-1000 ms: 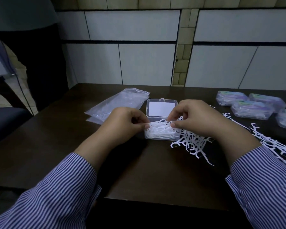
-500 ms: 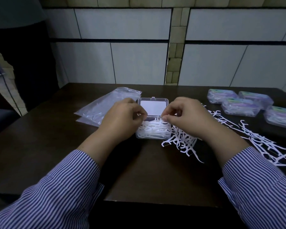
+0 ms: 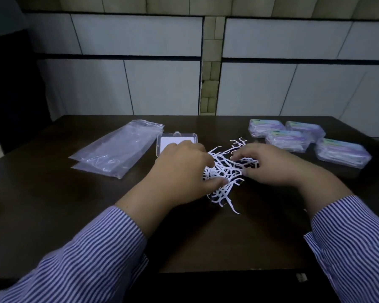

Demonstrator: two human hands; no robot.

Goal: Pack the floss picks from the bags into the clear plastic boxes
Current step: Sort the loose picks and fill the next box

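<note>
Both hands shifted off the clear box [image 3: 176, 139] onto the loose floss picks [image 3: 224, 171] on the surface just right of it: left hand [image 3: 179, 171] curls into the pile, probably pinching some, right hand [image 3: 269, 164] rests loosely spread on it, box nearer left.

- left hand [image 3: 179, 171] covers the clear box [image 3: 177, 138]'s base; only the lid shows
- fingertips of both hands buried in the floss picks [image 3: 224, 171], grip unclear
- right hand [image 3: 269, 165] hides picks beneath it
- packed boxes [image 3: 289, 139]: labels too blurred to read
- sleeves [image 3: 85, 259] cut off at bottom edge
</note>
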